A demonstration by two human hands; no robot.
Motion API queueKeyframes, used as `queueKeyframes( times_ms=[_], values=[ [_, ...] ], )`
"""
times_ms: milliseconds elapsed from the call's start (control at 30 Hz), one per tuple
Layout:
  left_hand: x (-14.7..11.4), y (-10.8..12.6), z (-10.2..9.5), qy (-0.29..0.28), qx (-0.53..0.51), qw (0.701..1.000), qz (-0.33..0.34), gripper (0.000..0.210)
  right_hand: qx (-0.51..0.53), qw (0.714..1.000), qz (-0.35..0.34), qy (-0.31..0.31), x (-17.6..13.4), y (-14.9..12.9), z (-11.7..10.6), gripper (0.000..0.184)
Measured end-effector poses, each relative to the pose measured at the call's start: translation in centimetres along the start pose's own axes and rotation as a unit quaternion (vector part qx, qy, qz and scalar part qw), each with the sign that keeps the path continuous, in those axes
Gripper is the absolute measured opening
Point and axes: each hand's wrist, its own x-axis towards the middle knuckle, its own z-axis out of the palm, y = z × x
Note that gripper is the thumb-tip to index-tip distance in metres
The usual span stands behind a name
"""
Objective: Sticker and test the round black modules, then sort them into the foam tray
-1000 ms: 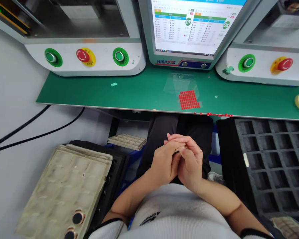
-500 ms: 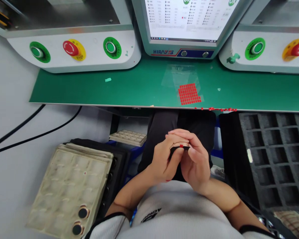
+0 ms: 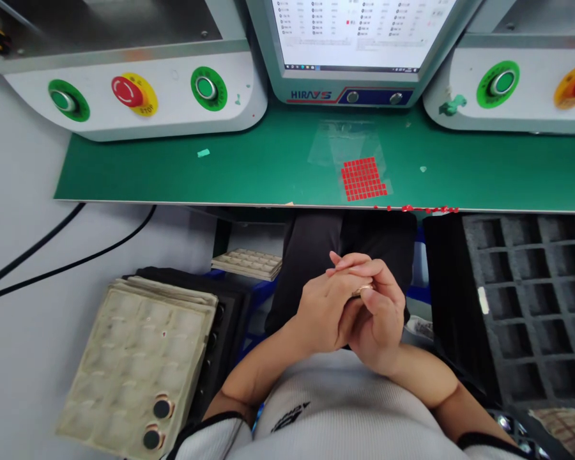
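Both hands are together in front of my lap, closed around a small black part with a copper-coloured edge [image 3: 363,291]. Only its thin rim shows between the fingers; the rest is hidden. My left hand [image 3: 323,310] wraps over it from the left, its thumb tucked underneath. From the right, my right hand [image 3: 381,313] cups it, the thumb near the rim and the fingers overlapping those of the left. Beyond the hands, a sheet of small red stickers [image 3: 364,179] lies on the green bench [image 3: 268,166].
To the left, a stack of pale moulded trays [image 3: 124,358] carries two round black parts [image 3: 161,407] with copper-coloured edges. A black foam tray [image 3: 531,306] with square pockets stands at right. Loose red stickers [image 3: 429,209] line the bench edge. Behind are a monitor [image 3: 354,38] and push-button panels [image 3: 138,96].
The part has turned between my hands: its black side with a red sticker showed before, now a copper-coloured rim. The left thumb has moved down and under. The view has shifted slightly.
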Motion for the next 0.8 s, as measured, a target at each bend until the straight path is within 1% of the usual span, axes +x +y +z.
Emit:
queueKeyframes(
  times_ms=[167, 300, 333, 367, 433, 500, 533, 567, 600, 667, 733, 800],
  values=[
    [0.0, -0.5, 0.4, 0.003, 0.026, 0.999, 0.031, 0.017, 0.009, 1.0, 0.007, 0.022, -0.1, 0.5, -0.1, 0.014],
    [-0.2, -1.1, 0.9, 0.001, 0.017, 1.0, 0.018, 0.017, 0.017, 0.999, 0.005, 0.038, 0.5, 1.5, -0.3, 0.014],
    [-0.1, -1.5, 0.9, 0.0, 0.007, 1.0, 0.003, 0.016, 0.018, 0.999, 0.009, 0.037, 0.9, 1.8, -0.4, 0.013],
    [0.2, -2.0, 0.8, -0.005, -0.009, 1.0, -0.027, 0.016, 0.016, 0.999, 0.016, 0.033, 1.4, 2.2, -0.6, 0.014],
    [1.5, -3.5, 0.3, -0.011, -0.054, 0.99, -0.129, 0.017, -0.003, 0.999, 0.019, 0.028, 2.5, 3.0, -1.1, 0.019],
    [3.7, -5.7, -0.6, -0.009, -0.073, 0.968, -0.241, 0.022, -0.044, 0.998, -0.014, 0.043, 3.7, 3.5, -1.8, 0.025],
    [5.0, -6.9, -1.1, -0.004, -0.053, 0.958, -0.282, 0.024, -0.063, 0.996, -0.042, 0.055, 4.2, 3.5, -2.2, 0.026],
    [6.3, -8.1, -1.6, 0.003, -0.017, 0.952, -0.306, 0.024, -0.079, 0.993, -0.067, 0.064, 4.5, 3.5, -2.6, 0.026],
    [7.5, -9.2, -2.0, 0.012, 0.028, 0.947, -0.318, 0.023, -0.092, 0.99, -0.083, 0.066, 4.8, 3.5, -2.9, 0.023],
    [9.4, -10.9, -2.4, 0.034, 0.112, 0.939, -0.324, 0.018, -0.109, 0.988, -0.091, 0.057, 5.0, 3.3, -3.4, 0.015],
    [10.5, -12.1, -2.2, 0.056, 0.165, 0.932, -0.319, 0.015, -0.125, 0.987, -0.084, 0.048, 5.0, 3.1, -3.6, 0.01],
    [10.7, -12.8, -1.6, 0.069, 0.213, 0.922, -0.317, 0.012, -0.135, 0.986, -0.079, 0.053, 5.1, 3.2, -3.7, 0.009]
  ],
)
